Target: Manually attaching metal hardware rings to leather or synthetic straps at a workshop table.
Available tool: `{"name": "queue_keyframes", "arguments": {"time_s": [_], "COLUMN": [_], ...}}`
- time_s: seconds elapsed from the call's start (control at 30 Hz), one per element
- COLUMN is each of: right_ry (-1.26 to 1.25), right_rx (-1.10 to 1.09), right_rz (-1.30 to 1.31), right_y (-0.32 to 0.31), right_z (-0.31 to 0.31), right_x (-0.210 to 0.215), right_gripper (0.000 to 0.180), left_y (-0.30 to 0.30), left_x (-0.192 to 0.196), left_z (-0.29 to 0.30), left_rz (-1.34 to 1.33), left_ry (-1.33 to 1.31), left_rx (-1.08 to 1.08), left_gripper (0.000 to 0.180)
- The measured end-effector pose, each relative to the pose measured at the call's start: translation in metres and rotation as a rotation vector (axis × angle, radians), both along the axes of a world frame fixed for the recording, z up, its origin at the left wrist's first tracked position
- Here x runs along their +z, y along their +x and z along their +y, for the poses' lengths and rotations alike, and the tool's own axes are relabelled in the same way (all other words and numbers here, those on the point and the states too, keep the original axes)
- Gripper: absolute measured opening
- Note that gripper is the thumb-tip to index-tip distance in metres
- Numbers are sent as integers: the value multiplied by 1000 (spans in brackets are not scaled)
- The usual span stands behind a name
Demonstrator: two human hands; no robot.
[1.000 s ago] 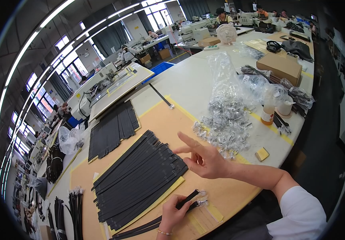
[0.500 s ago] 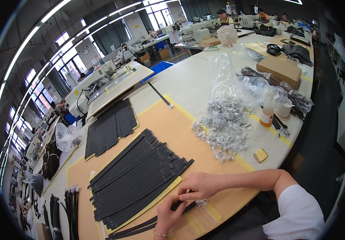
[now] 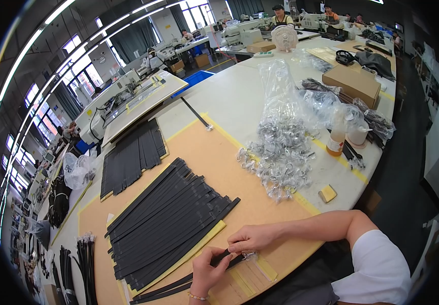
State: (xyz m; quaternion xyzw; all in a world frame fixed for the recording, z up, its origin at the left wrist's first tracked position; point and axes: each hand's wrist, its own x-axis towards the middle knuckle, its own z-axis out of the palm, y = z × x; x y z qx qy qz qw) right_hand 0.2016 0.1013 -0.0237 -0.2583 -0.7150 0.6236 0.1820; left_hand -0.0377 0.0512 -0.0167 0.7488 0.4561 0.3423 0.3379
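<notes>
Near the table's front edge, my left hand (image 3: 208, 270) pinches a black strap (image 3: 221, 257) between thumb and fingers. Against its end my right hand (image 3: 254, 238) is closed, fingertips pressed on the same strap. Just below my right fingers shows a plastic-wrapped metal fitting (image 3: 250, 255); whether it is joined to the held strap cannot be made out. Long black strap tails (image 3: 168, 291) trail off leftward past my left wrist. Beyond my hands a row of flat black straps (image 3: 171, 223) lies side by side on a yellow-edged board.
A pile of plastic-wrapped metal fittings (image 3: 283, 152) lies beyond my right hand, near a yellow block (image 3: 327, 193) and an amber bottle (image 3: 336, 142). Farther off are a cardboard box (image 3: 351, 85), a second strap row (image 3: 130, 157) and a fan (image 3: 284, 38). Bundled straps (image 3: 86, 269) lie left.
The view has shifted slightly. My fingers have moved a little apart along the strap, so more of it shows between them; both hands keep their grip.
</notes>
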Motion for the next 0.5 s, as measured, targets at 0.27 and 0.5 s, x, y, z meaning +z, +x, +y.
{"name": "queue_keyframes", "arguments": {"time_s": [0.27,0.5], "right_ry": [71,100], "right_rx": [-42,-92], "right_rz": [76,95], "right_y": [-11,-10], "right_z": [-11,-12], "right_x": [-11,-8], "right_gripper": [45,44], "left_y": [0,2], "left_x": [-12,-4], "left_z": [-1,0], "left_rz": [-77,-49], "left_ry": [-59,-106], "left_rx": [-49,-57], "left_gripper": [21,21]}}
